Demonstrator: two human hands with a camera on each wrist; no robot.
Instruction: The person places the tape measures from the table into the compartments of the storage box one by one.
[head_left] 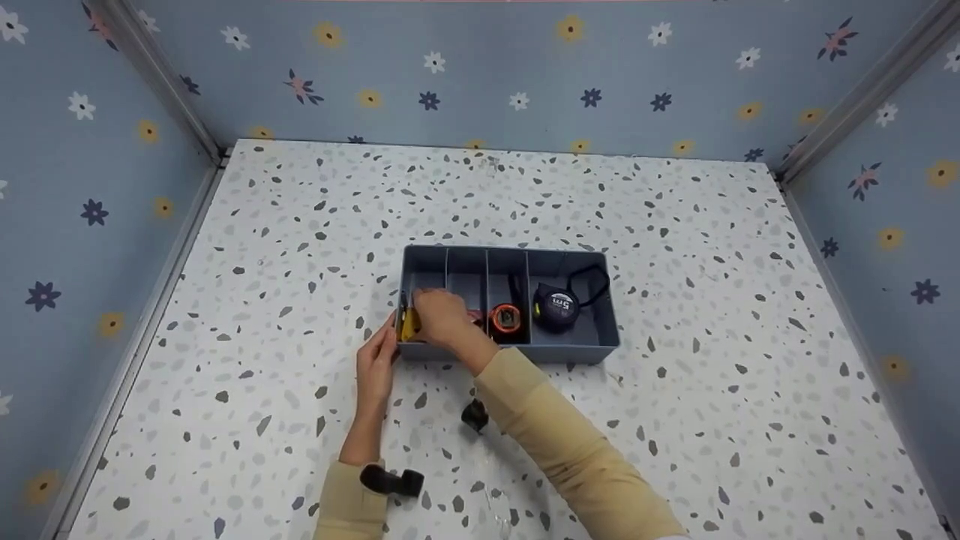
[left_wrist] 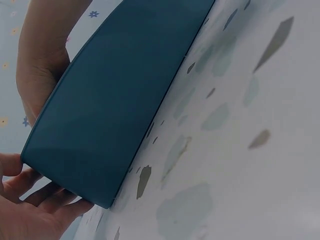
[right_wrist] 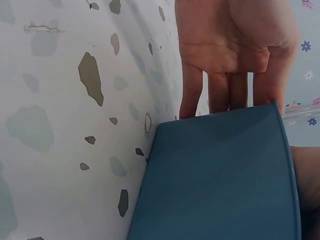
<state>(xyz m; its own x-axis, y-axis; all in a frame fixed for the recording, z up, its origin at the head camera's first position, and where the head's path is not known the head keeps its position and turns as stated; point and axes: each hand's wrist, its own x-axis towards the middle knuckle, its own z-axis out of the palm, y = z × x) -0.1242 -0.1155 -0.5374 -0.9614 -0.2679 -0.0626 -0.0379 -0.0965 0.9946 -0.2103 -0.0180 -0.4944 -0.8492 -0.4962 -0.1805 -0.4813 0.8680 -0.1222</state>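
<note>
A blue-grey divided box (head_left: 510, 352) stands on the speckled table. My left hand (head_left: 376, 364) is at its left end; in the left wrist view this hand (left_wrist: 35, 207) lays extended fingers along the end wall, thumb at the rim. My right hand (head_left: 442, 315) reaches down into the leftmost compartment beside a yellow item (head_left: 409, 324). Its fingertips are hidden, and I cannot tell whether they grip anything. A little red (head_left: 475, 316) shows in the neighbouring compartment. Farther right are an orange-rimmed round device (head_left: 506, 319) and a dark tape measure (head_left: 556, 307) with a black strap.
Thin dividers (head_left: 527, 296) split the box into several compartments. Black wrist cameras (head_left: 392, 481) sit at both sleeves. Blue flowered panels (head_left: 480, 67) border the white speckled table (head_left: 712, 337) at the back and both sides.
</note>
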